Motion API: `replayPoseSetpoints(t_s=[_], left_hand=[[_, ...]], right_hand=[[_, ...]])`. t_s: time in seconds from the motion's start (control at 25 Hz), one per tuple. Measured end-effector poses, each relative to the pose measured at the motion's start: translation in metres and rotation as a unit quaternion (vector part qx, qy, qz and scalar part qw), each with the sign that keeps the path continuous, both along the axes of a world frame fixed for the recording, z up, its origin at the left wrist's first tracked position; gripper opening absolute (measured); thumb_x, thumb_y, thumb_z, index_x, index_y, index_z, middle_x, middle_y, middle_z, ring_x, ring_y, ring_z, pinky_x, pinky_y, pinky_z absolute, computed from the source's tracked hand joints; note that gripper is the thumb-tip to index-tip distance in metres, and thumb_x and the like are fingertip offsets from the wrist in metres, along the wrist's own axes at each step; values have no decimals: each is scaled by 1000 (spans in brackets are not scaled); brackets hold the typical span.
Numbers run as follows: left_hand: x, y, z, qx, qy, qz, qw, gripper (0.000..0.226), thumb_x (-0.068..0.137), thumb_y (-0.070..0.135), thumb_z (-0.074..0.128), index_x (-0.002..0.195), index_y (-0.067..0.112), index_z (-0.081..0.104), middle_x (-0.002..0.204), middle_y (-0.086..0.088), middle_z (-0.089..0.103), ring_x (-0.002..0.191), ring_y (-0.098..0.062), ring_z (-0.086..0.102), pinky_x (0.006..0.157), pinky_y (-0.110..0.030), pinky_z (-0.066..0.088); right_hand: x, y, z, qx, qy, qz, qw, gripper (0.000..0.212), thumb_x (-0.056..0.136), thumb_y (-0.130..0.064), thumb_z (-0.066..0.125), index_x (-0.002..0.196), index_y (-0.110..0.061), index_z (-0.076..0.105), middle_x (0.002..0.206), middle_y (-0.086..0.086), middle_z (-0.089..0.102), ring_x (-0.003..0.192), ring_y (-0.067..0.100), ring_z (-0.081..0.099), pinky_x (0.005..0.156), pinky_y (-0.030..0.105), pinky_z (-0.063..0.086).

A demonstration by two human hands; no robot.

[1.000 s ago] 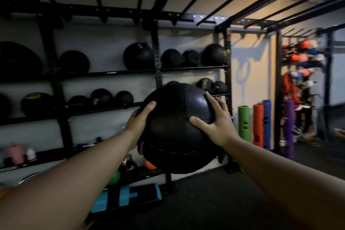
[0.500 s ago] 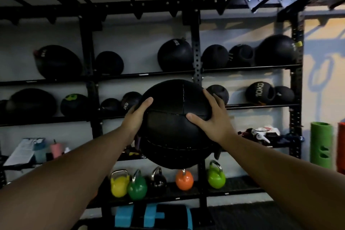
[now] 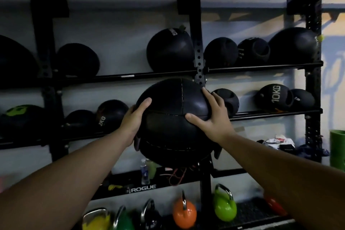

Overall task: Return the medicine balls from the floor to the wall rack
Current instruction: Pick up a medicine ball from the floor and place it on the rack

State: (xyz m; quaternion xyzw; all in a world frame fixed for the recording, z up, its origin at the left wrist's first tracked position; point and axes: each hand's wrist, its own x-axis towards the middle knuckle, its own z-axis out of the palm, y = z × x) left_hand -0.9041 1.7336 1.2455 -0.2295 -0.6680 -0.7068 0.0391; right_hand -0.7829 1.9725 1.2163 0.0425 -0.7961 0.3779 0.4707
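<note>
I hold a large black stitched medicine ball [image 3: 171,117] out in front of me with both arms stretched. My left hand [image 3: 133,119] presses its left side and my right hand [image 3: 211,117] grips its right side. The ball is in the air in front of the black wall rack [image 3: 198,61], level with the middle shelf [image 3: 270,114] and overlapping the central upright. Several black medicine balls sit on the upper shelf [image 3: 261,68] and the middle shelf, one marked 10KG [image 3: 273,97].
Coloured kettlebells stand in the bottom row, among them an orange one [image 3: 184,214] and a green one [image 3: 225,209]. A water bottle [image 3: 145,172] and a red cord lie on the ROGUE shelf. Green roller [image 3: 337,147] at the right edge.
The rack has grown larger and closer in view and has shifted left. The ball stays held in both hands at the same height.
</note>
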Motion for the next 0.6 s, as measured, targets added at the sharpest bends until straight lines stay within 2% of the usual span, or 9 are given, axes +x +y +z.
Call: replayPoseSetpoints(t_s=[0.12,0.2,0.28,0.4,0.48,0.52,0.56,0.6], left_hand=[[-74,39,23,-34,20,-4,999,89,65,82,75,131,23,76,110,-3,84,99,-22,80,80,-29,62],[-123,67,37,-55,34,0,998,75,79,78,74,132,25,75,113,-2,82,105,-24,78,90,-33,61],[-168,90,52,-50,48,11,998,82,74,78,77,137,26,72,120,-2,80,108,-23,76,96,-35,60],[-238,124,65,-28,65,26,997,100,57,83,80,140,27,71,122,-2,80,106,-21,78,92,-32,61],[-297,155,66,-54,79,49,994,87,73,79,77,143,28,68,122,1,79,105,-16,76,86,-25,59],[-328,173,59,-100,97,75,987,77,84,75,71,144,29,66,126,2,77,110,-18,74,87,-25,56],[-361,192,47,-155,126,104,974,72,91,72,67,148,29,63,135,0,73,123,-22,70,94,-27,52],[-391,213,31,-208,165,122,956,78,91,74,65,155,30,56,151,-3,64,139,-24,60,105,-30,47]], right_hand=[[-71,31,9,-31,3,-13,999,111,55,-96,67,152,-60,26,164,-7,21,152,27,26,120,54,32],[-116,55,15,-40,7,-14,999,111,56,-94,68,152,-60,24,162,-8,22,151,28,28,120,55,34],[-162,79,26,-31,22,-10,999,109,58,-92,70,151,-63,21,162,-7,22,150,28,29,119,56,34],[-243,121,37,-24,52,12,998,109,58,-93,70,151,-64,20,164,-7,21,152,27,26,119,58,33],[-311,160,36,-19,35,21,999,106,61,-93,68,151,-67,18,166,-10,16,154,27,19,122,57,28],[-347,177,28,-6,9,19,1000,101,65,-92,65,150,-70,15,166,-13,13,155,27,14,122,56,25],[-383,192,17,26,-21,11,999,92,70,-91,59,147,-74,11,167,-14,11,155,27,10,122,57,23],[-420,205,7,66,-41,-11,997,81,76,-91,50,145,-76,10,168,-11,12,155,26,8,123,60,21]])
